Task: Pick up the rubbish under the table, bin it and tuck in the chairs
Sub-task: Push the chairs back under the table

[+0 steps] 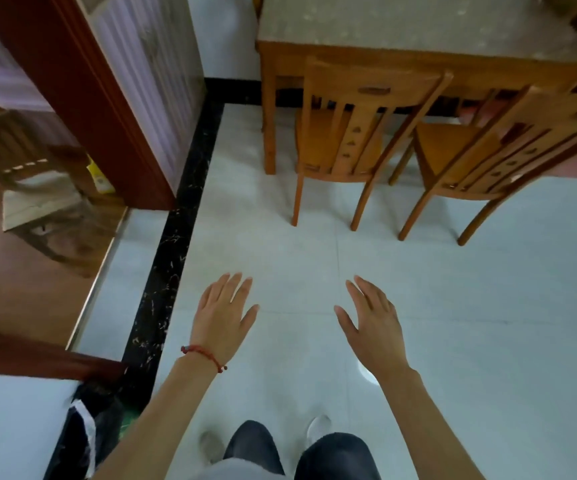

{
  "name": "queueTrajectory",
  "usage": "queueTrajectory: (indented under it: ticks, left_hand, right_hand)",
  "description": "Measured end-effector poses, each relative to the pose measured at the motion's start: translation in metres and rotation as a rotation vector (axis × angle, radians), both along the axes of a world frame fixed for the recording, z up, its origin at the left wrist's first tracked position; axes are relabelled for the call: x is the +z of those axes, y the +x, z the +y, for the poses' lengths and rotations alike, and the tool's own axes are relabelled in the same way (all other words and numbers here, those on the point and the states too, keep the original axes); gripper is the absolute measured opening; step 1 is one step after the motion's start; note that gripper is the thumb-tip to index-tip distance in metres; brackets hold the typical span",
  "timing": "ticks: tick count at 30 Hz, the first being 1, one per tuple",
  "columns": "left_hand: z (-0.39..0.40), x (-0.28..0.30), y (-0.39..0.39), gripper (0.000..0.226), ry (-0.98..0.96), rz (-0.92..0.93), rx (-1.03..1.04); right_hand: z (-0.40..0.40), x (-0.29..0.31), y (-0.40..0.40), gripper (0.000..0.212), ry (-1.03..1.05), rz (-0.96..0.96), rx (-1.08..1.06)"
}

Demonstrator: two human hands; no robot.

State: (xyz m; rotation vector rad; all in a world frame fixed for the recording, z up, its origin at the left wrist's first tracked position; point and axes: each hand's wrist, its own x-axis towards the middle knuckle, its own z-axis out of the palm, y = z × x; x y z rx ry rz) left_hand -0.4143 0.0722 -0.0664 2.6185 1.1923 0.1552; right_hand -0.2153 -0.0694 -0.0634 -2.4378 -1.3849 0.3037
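A wooden table (315,57) with a speckled stone top stands at the upper right. Two wooden chairs face it: the left chair (356,129) and the right chair (509,154), both standing out from the table with their seats showing. My left hand (223,315), with a red cord at the wrist, and my right hand (372,323) are held out flat over the pale floor tiles, fingers spread, holding nothing. Both hands are well short of the chairs. No rubbish shows under the table; that space is dark and partly hidden by the chairs.
A black tile strip (176,237) runs along the floor on the left. Beyond it a red-brown door frame (82,98) opens onto a room with a wooden stool (41,206). A black bin bag (96,420) sits at the lower left.
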Motion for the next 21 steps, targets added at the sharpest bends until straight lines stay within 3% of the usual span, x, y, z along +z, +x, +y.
queueTrajectory:
  ticks: [10, 21]
  left_hand:
    - [-0.017, 0.013, 0.117, 0.049, -0.023, -0.040, -0.038]
    - [0.078, 0.019, 0.212, 0.055, 0.021, -0.086, -0.034]
  right_hand:
    - [-0.031, 0.010, 0.105, 0.047, 0.060, -0.001, -0.093]
    - [0.063, 0.012, 0.197, 0.050, 0.072, -0.007, -0.096]
